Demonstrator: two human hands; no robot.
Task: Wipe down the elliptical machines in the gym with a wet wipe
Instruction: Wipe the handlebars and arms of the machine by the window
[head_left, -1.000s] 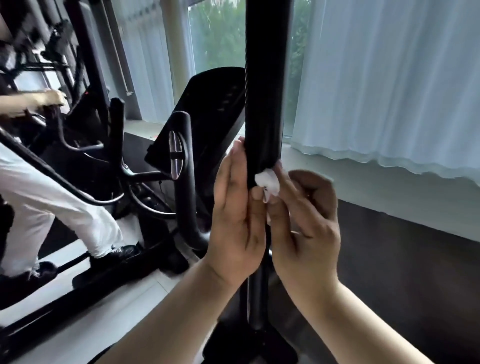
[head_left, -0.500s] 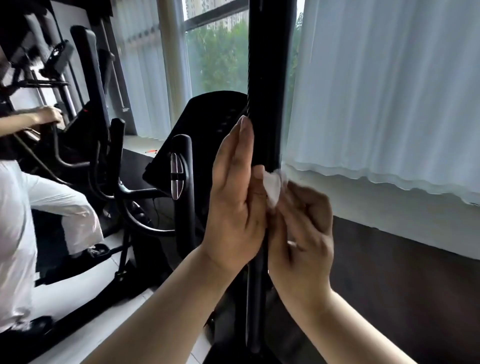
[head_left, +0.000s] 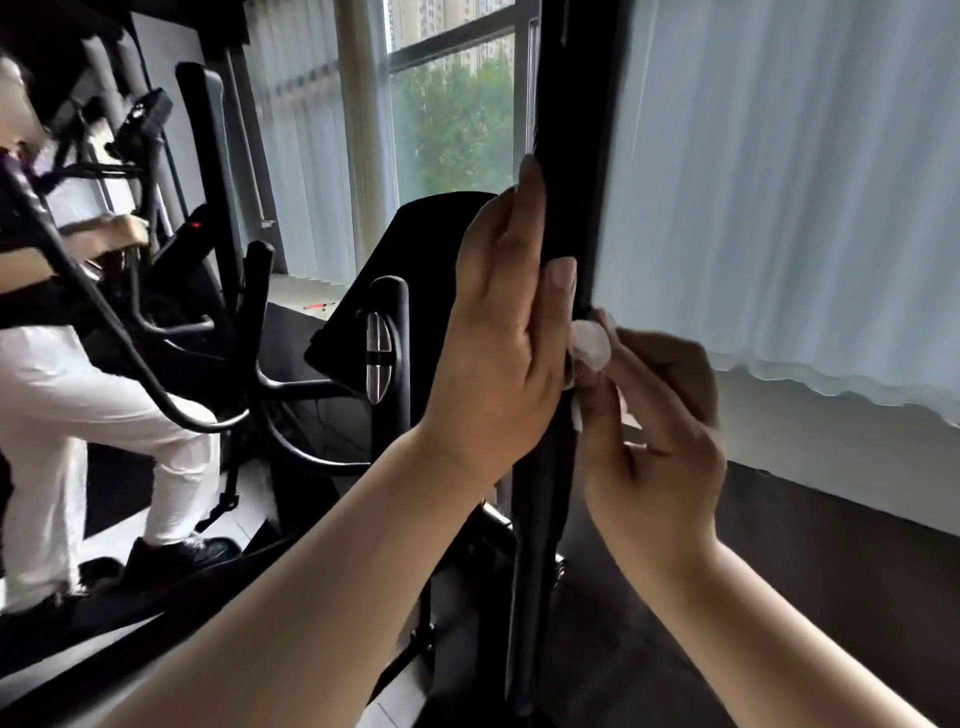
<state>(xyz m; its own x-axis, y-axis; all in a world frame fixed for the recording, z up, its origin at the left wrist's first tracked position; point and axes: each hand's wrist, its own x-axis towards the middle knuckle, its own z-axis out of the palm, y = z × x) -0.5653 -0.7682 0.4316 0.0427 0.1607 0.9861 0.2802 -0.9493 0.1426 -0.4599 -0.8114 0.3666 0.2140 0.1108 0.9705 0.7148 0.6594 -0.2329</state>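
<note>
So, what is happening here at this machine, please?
A person is wiping the tall black upright bar of an elliptical machine. The right hand pinches a small crumpled white wet wipe against the bar; the left hand lies flat on it, fingers straight. Another person in white trousers stands on the neighbouring machine.

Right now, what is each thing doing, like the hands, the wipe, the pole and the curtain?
Left hand: fingers straight, flat against the pole.
Right hand: pinching the wet wipe.
Wet wipe: bunched up, against the pole.
Pole: upright.
Curtain: drawn, hanging down.
Next machine: a person stands on it.
</note>
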